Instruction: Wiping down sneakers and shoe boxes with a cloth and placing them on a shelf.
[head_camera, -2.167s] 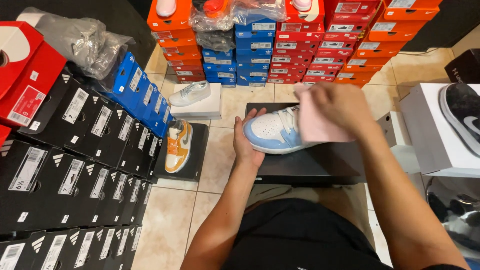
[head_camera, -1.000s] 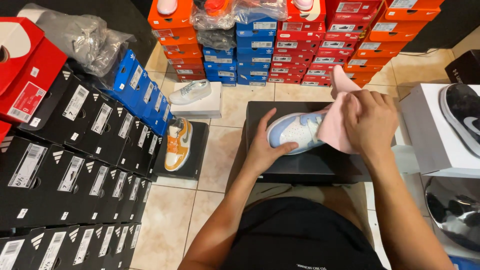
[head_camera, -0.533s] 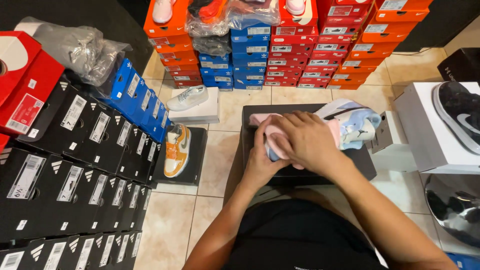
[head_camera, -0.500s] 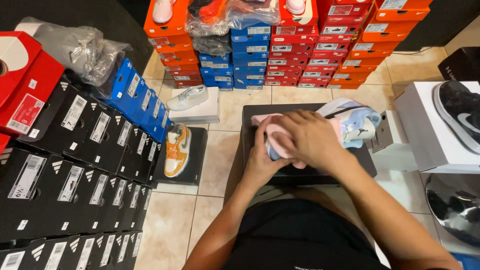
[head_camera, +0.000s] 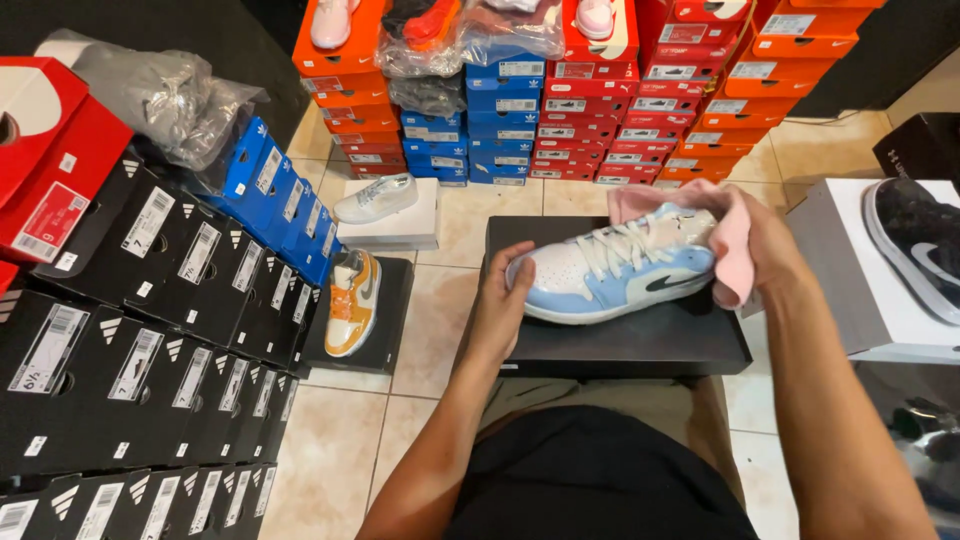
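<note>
Far left: rows of black shoeboxes (head_camera: 120, 330)
Left hand (head_camera: 503, 305): gripping the toe of the blue-and-white sneaker (head_camera: 620, 270)
Sneaker: resting on black box (head_camera: 640, 340), front and center
Right hand (head_camera: 765, 250): clamped on pink cloth (head_camera: 725, 225), pressed against the heel

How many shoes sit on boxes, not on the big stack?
4: blue shoe held in both hands, orange shoe, white shoe, black shoe at right. Others may be hidden.

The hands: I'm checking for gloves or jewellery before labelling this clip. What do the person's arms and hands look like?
Both are bare: the left hand and right hand show no gloves, rings, watch or bands, and no sleeves reach the forearms. Black clothing shows below.
</note>
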